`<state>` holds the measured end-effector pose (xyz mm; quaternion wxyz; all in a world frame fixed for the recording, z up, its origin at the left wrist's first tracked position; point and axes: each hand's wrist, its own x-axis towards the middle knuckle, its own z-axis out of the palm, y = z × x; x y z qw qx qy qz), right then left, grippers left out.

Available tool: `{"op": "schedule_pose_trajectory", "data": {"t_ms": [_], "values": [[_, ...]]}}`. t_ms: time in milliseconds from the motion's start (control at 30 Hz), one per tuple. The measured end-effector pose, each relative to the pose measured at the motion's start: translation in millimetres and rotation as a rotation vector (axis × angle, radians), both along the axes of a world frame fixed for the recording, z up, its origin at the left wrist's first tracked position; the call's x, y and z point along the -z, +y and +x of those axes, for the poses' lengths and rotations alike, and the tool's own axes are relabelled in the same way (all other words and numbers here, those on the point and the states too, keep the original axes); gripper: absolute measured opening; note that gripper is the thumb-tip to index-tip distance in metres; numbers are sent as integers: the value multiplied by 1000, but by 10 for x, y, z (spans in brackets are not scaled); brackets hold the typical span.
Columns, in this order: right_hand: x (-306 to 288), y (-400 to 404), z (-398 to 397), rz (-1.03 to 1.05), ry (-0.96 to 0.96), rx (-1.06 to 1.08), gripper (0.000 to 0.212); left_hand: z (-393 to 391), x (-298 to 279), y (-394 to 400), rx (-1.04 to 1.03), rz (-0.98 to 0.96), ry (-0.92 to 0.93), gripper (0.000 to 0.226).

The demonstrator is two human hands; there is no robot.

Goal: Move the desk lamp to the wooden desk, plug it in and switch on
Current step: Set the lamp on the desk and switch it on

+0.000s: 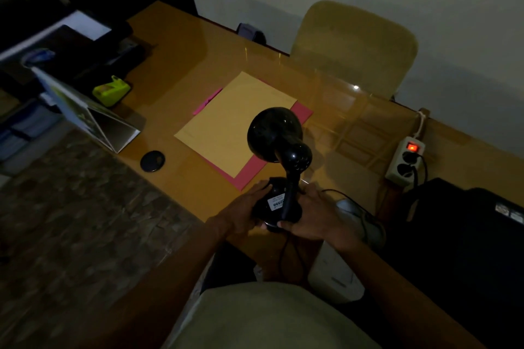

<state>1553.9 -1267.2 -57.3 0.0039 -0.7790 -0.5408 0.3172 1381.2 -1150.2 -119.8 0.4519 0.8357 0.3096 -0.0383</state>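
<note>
A black desk lamp [279, 156] with a round shade, bent neck and round base stands at the near edge of the glossy wooden desk [181, 65]. The lamp is unlit. My left hand [246, 210] grips the left side of its base, which carries a white label. My right hand [309, 214] holds the right side of the base and the foot of the neck. The lamp's black cord [286, 252] hangs down below the desk edge. A white power strip [405, 160] with a glowing red switch lies on the desk at the right, with black plugs in it.
A tan envelope on a pink folder [238, 122] lies just beyond the lamp. Also on the desk: a black round disc [152, 161], a standing calendar [93, 119], a green tape dispenser [112, 91]. A chair [354, 45] stands behind the desk, a black device [465, 224] at right.
</note>
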Motion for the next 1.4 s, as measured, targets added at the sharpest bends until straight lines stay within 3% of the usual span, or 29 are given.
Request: {"op": "schedule_pose_trajectory", "data": {"t_ms": [367, 433, 533, 633, 767, 867, 1067, 1200, 1400], "values": [[37, -268, -108, 72, 16, 194, 91, -139, 53, -13, 69, 155, 26, 105], [65, -364, -212, 166, 29, 329, 79, -204, 68, -7, 69, 187, 13, 104], [116, -497, -502, 339, 36, 547, 39, -317, 59, 2, 75, 221, -14, 101], [32, -477, -827, 363, 69, 722, 13, -528, -38, 106, 82, 249, -50, 89], [-208, -267, -1304, 174, 50, 739, 20, -952, -171, 296, 28, 312, -146, 75], [-232, -11, -1710, 197, 89, 746, 33, -1237, -222, 413, 20, 301, -148, 72], [-178, 524, -1872, 128, 14, 677, 63, -1464, -272, 804, 77, 318, -66, 68], [-46, 715, -1694, -26, -72, 627, 79, -1390, -310, 1077, 69, 369, -31, 70], [301, 829, -1560, -102, -153, 591, 85, -1205, -124, 1321, 255, 356, 211, 87]]}}
